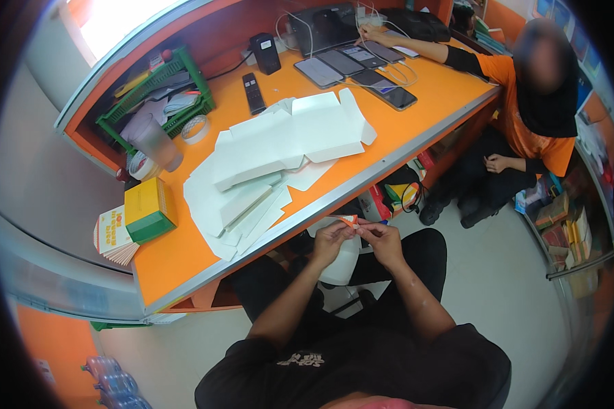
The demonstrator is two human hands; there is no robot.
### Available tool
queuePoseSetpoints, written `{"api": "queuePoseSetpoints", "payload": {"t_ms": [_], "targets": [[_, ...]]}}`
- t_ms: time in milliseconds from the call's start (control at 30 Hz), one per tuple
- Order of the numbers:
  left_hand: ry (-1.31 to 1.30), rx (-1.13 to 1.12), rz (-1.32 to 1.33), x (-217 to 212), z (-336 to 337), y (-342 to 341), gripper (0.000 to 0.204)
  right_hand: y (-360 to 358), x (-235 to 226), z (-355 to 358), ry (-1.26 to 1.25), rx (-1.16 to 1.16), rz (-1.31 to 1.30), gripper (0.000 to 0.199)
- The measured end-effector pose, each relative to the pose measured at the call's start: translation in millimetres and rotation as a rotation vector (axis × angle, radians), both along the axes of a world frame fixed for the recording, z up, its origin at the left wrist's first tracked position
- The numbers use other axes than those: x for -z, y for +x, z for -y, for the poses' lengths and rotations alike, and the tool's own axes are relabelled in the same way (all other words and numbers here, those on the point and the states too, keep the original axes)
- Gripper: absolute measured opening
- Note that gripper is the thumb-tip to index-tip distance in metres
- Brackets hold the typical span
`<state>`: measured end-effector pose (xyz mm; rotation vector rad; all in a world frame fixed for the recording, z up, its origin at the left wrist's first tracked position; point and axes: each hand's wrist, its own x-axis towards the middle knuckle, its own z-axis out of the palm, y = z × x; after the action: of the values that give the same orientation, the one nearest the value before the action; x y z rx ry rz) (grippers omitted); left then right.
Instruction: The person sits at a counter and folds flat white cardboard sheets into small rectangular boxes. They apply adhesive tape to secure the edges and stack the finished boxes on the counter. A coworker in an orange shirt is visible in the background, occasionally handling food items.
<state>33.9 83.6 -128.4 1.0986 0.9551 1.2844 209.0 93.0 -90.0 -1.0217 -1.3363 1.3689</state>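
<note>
My left hand (329,244) and my right hand (383,243) meet in front of the desk's near edge, above my lap. Both are closed, fingertips pinching a small orange-and-white piece (350,220) between them; its kind is too small to make out. Below and behind the hands is a smooth white rounded object (342,264), partly hidden by them. On the orange desk (158,273), just beyond my hands, lies a heap of flattened white cardboard boxes (286,140), some overlapping and folded.
Left on the desk are a yellow-green box (150,210), a stack of booklets (114,232), a clear cup (158,143), a tape roll (196,129) and a green tray (158,95). Behind lie a remote (254,94) and several phones (384,88) with cables. A seated person (532,129) reaches toward them.
</note>
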Motion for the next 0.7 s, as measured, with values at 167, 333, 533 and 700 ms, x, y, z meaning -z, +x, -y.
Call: {"api": "queuePoseSetpoints", "payload": {"t_ms": [167,333,533,700], "targets": [[0.170,-0.182,-0.315,-15.7,11.2,17.8,0.025,-26.8,16.5,13.7,0.124,0.173,-0.096,0.018],[0.134,0.399,-0.649,-64.8,44.2,-1.2,0.029,-6.0,11.9,-20.1,0.183,0.310,0.122,0.005],[0.597,0.204,-0.792,-172.6,69.6,-12.5,0.033,1.6,-6.9,-16.3,0.313,-0.227,0.276,0.012],[0.565,0.473,-0.865,-143.5,71.6,-28.3,0.023,-14.0,4.4,6.3,0.116,-0.502,0.161,0.014]]}}
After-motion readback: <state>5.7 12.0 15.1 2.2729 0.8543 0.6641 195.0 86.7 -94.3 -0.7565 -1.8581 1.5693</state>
